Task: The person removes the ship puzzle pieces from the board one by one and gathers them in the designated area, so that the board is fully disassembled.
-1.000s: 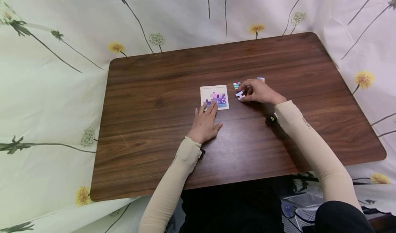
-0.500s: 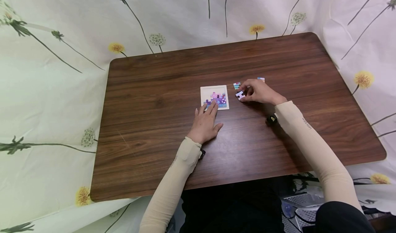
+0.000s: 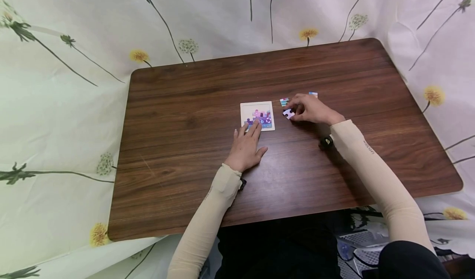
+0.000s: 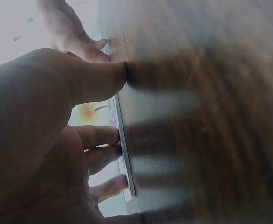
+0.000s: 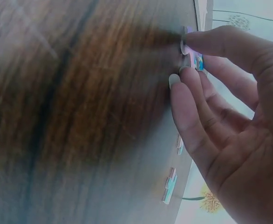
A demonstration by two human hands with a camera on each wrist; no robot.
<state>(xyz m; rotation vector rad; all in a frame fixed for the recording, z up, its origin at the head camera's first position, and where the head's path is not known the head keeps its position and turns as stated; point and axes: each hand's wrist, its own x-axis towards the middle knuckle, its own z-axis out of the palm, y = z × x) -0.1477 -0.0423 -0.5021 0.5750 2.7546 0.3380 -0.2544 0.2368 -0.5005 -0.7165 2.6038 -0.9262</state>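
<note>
A white-framed jigsaw puzzle (image 3: 256, 107) lies on the table, its lower part filled with purple, pink and blue pieces. My left hand (image 3: 245, 150) rests with spread, straight fingers on its lower left edge; the left wrist view shows the fingertips at the thin frame side (image 4: 128, 184). To the right of the puzzle, my right hand (image 3: 311, 109) pinches a pale purple puzzle piece (image 3: 288, 113) between thumb and fingers, close over the wood. In the right wrist view the thumb tip presses on that piece (image 5: 185, 43). Just beyond the fingers lies a blue-striped puzzle piece (image 3: 284, 101).
Another puzzle piece (image 3: 313, 94) lies behind my right hand, partly hidden by it. Loose pieces (image 5: 170, 185) also show beneath the hand in the right wrist view. The brown wooden table (image 3: 178, 147) is bordered at the back by a flower-print cloth (image 3: 222, 19).
The piece in my right hand has tilted slightly, its face now showing more purple than white. My left hand has stayed still on the puzzle.
</note>
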